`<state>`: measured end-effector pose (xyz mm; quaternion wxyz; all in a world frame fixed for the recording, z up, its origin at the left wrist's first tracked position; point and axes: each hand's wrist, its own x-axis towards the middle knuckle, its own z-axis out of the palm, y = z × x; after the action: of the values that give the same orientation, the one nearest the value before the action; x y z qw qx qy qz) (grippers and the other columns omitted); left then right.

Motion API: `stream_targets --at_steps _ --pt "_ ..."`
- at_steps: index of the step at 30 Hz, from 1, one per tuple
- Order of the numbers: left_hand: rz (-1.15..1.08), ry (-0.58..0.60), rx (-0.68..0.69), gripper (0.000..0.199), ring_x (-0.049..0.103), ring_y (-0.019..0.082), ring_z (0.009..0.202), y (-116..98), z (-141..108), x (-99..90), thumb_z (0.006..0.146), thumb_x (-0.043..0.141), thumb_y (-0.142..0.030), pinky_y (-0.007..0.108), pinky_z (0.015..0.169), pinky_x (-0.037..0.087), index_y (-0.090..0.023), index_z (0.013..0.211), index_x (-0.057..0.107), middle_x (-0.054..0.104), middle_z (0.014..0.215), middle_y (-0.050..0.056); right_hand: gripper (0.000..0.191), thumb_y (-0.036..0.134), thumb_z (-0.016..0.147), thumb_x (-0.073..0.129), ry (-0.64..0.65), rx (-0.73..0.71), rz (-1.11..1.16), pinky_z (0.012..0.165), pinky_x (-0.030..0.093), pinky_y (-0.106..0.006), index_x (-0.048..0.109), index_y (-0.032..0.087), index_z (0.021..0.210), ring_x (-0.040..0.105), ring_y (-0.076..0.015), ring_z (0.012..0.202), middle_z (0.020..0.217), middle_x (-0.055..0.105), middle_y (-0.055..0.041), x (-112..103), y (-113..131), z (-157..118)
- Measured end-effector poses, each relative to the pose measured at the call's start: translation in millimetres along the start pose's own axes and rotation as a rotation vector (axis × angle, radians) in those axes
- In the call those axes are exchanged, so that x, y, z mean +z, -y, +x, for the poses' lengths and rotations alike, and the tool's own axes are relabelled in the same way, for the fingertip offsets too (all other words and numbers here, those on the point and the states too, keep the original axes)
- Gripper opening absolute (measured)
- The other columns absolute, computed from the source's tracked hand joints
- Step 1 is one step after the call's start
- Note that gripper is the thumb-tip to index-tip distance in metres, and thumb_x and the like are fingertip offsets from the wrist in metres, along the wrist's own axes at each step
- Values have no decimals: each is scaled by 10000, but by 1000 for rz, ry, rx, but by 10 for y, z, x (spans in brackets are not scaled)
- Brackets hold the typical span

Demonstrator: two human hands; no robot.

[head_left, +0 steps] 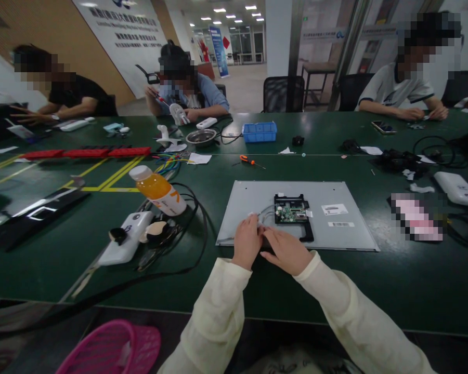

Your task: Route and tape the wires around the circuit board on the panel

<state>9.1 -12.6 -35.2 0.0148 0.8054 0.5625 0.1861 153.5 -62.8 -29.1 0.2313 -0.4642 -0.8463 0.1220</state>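
A flat grey metal panel [253, 195] lies on the table before me, with a black bracket [308, 231] and a green circuit board [292, 212] on it. Thin grey cables [265, 210] run left from the board to my fingertips. Over the panel's front edge, my left hand [248, 241] is closed, its fingers pinched around the cables. My right hand [287, 250] meets it there, thumb and fingers drawn together. Whatever sits between the right fingers is hidden. White labels [334, 209] are stuck on the panel's right part.
Left of me are a tilted-looking orange drink bottle [158, 191], a white power bank [127, 239] and a black strap [152, 278]. Beyond the panel lie an orange screwdriver [251, 161] and a blue basket [259, 132]. A pink phone [416, 217] is at right. Several people sit opposite.
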Motion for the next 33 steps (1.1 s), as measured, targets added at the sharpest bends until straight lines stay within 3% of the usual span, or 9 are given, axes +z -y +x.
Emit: stream_targets --at_steps 9,33 --pt "56 7 8 412 464 238 1243 -20 -47 83 894 377 -163 413 1050 304 -107 1302 376 515 1308 170 656 333 791 612 -26 5 -28 1017 389 -487 374 63 1339 397 -303 1289 1348 459 -236 94 80 -76" --pt "-8 -47 -19 397 534 233 1157 35 29 101 900 421 -235 426 1024 345 -136 1283 379 550 1257 150 530 281 823 583 -29 107 -50 1035 389 -440 431 72 1285 389 -270 1299 1343 477 -208 136 144 -82"
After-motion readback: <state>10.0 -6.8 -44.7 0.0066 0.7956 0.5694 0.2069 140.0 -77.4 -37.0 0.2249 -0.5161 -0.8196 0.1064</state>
